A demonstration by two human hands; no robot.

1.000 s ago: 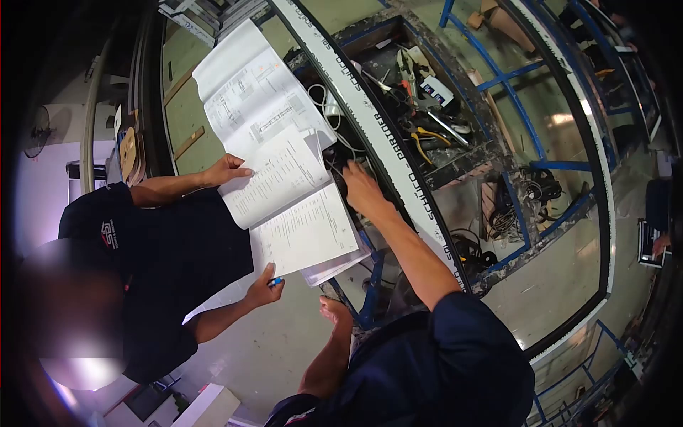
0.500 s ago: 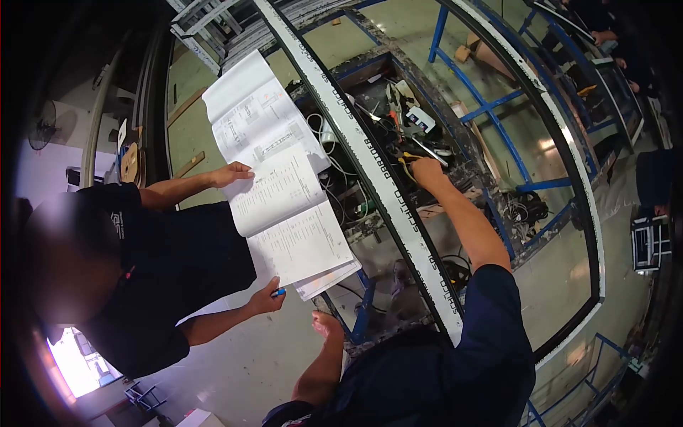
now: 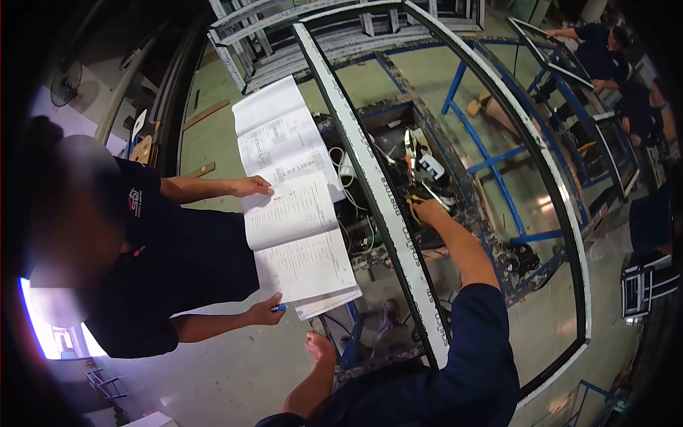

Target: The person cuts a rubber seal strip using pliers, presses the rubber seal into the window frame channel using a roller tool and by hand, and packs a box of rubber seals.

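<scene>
My right hand [image 3: 429, 212] reaches past the white-and-black frame bar into a tool tray [image 3: 466, 181]. Its fingers are closed around yellow-handled pliers [image 3: 414, 200], partly hidden by the hand. Close by in the tray lie a silver metal tool [image 3: 435, 193], a white box-shaped item [image 3: 431, 167] and more hand tools. My left hand [image 3: 320, 346] is a loose fist low in front of me, with nothing visible in it. It is near the lower edge of an open booklet of printed drawings [image 3: 299, 213], apart from it.
A co-worker at left holds the booklet, with a blue pen [image 3: 279, 308] in one hand. The long profile frame [image 3: 398, 213] lies across the blue workbench [image 3: 491, 167]. White profiles [image 3: 284, 50] are stacked at the back. Other people [image 3: 601, 60] handle frames at the right.
My view has swung, so the bench and booklet sit lower in the picture. My right hand stays at the yellow-handled pliers in the tray. My left hand remains closed.
</scene>
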